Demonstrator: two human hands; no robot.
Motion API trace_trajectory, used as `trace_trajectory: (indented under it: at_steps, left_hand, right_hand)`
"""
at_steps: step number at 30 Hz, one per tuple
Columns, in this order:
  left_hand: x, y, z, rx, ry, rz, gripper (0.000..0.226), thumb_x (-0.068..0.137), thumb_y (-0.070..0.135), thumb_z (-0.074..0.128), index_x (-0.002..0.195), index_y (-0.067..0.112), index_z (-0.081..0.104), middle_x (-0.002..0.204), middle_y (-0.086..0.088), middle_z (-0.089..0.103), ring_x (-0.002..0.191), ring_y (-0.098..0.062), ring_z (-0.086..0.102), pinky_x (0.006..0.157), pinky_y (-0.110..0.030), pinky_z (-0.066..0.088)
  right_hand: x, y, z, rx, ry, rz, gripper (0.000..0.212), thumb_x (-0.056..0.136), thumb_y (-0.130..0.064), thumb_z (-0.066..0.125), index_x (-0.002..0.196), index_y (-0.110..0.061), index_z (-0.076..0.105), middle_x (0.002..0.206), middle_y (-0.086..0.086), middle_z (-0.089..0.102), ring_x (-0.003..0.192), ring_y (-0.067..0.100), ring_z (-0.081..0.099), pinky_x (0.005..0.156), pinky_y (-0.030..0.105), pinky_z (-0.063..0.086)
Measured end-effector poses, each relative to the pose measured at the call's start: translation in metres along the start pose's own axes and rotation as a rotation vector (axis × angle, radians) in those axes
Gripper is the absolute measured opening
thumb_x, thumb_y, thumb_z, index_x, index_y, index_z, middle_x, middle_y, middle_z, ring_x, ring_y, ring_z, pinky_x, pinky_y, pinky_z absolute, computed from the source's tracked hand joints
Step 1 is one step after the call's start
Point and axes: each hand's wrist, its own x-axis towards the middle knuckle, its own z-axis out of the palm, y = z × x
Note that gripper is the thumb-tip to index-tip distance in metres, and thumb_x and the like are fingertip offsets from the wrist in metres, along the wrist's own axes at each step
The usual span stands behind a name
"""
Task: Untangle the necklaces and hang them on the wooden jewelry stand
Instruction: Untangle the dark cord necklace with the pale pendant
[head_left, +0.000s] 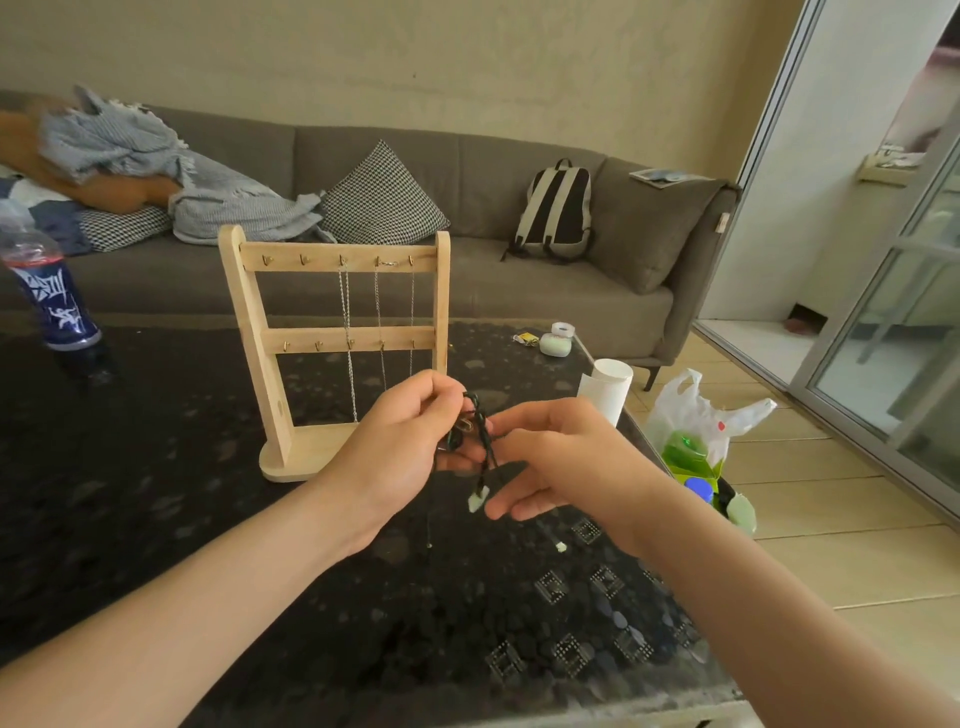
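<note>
Head view, and both hands were up over the desk (156, 493), right in front of the stand (332, 343). The left hand (400, 441) had its fingers curled in, pinching the top of the tangle (480, 431), dark cord bunched into a knot. It was held high, likely so the loose ends dropped free and showed where they crossed. A pale pendant (478, 501) dangled below, clear of the desk.

The right hand (561, 457) came in from the side, its fingertips at the cord and its lower fingers loosely spread. Whether it actually pinched a strand, I couldn't tell; the thumb was hidden.

Behind them, three chains (345, 312) already hung straight from the top rail's right-hand hooks, with the left hooks bare. Holding the knot that close to the stand looked deliberate: a short reach to a hook once a cord came loose. The picking apart was not done.
</note>
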Motion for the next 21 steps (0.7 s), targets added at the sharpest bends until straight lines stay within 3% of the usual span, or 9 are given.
trace_trajectory:
  at_steps: [5,13,17,21]
  left_hand:
    - [0.0004,-0.0003,-0.0017,0.149,0.029,0.071,0.023,0.114,0.029,0.044,0.11,0.021,0.065,0.09,-0.001,0.068,0.08,-0.013,0.068,0.087,-0.04,0.063]
    - [-0.0003,0.0013,-0.004,0.136,0.03,0.051,0.035,0.114,0.017,0.04,0.111,0.025,0.074,0.095,-0.005,0.073,0.086,-0.016,0.069,0.087,-0.036,0.061]
    - [-0.0014,0.0039,-0.0036,0.193,0.021,0.108,0.033,0.112,0.033,0.047,0.104,0.023,0.076,0.086,-0.002,0.076,0.087,-0.009,0.073,0.079,-0.02,0.052]
    - [0.001,-0.0022,-0.0061,0.337,0.044,0.208,0.016,0.106,0.032,0.062,0.102,0.03,0.077,0.089,0.013,0.078,0.094,-0.005,0.074,0.092,-0.031,0.057]
  right_hand:
    - [-0.0015,-0.0003,-0.0014,0.001,0.008,0.002,0.013,0.101,-0.014,0.068,0.111,-0.015,0.075,0.108,0.003,0.08,0.08,0.027,0.081,0.064,0.027,0.06]
    - [-0.002,0.0,0.0006,-0.013,0.035,-0.051,0.007,0.1,-0.019,0.072,0.102,-0.013,0.074,0.091,0.004,0.081,0.074,0.028,0.08,0.058,0.029,0.059]
    - [-0.0029,0.0002,0.0015,-0.12,0.151,-0.124,0.004,0.097,-0.016,0.073,0.094,-0.014,0.074,0.077,0.003,0.078,0.063,0.026,0.079,0.048,0.026,0.052]
    - [-0.0034,0.0003,0.0016,-0.209,0.242,-0.204,0.004,0.095,-0.017,0.074,0.091,-0.015,0.074,0.079,-0.002,0.077,0.058,0.023,0.077,0.046,0.028,0.051]
